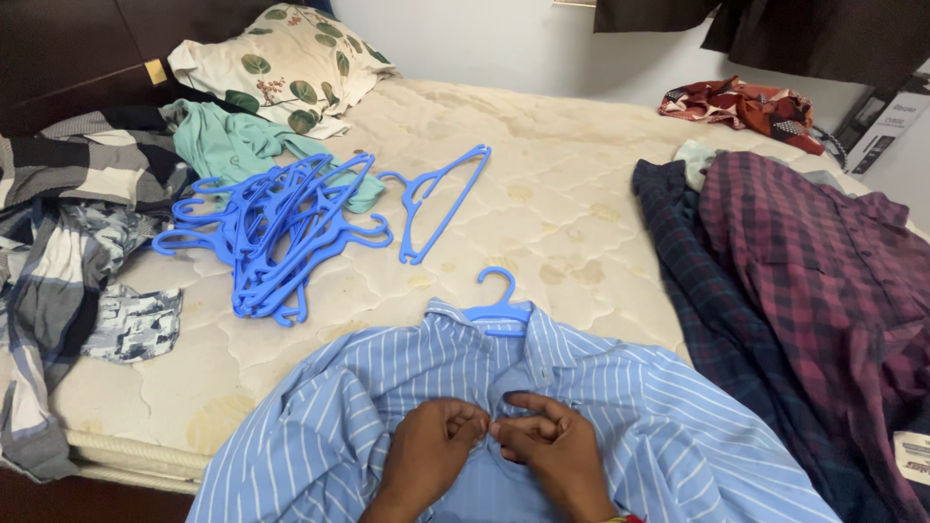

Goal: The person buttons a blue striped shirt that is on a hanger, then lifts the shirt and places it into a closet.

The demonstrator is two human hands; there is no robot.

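Both hands, left (pixel 433 447) and right (pixel 544 444), pinched the shirt (pixel 620 407) placket with closed fingers (pixel 475 418) at the mattress (pixel 542 203) near edge.

A dark cardboard box (pixel 883 131) with white panels leans at the far right edge, beside the bed's (pixel 542 194) far corner and just past a crumpled red patterned cloth (pixel 746 105). A white paper tag (pixel 913 457) with dark print lies at the lower right, on the maroon plaid shirt (pixel 823 261). A small yellow sticker (pixel 156 72), roughly square, sits on the dark headboard (pixel 68 58) at upper left.
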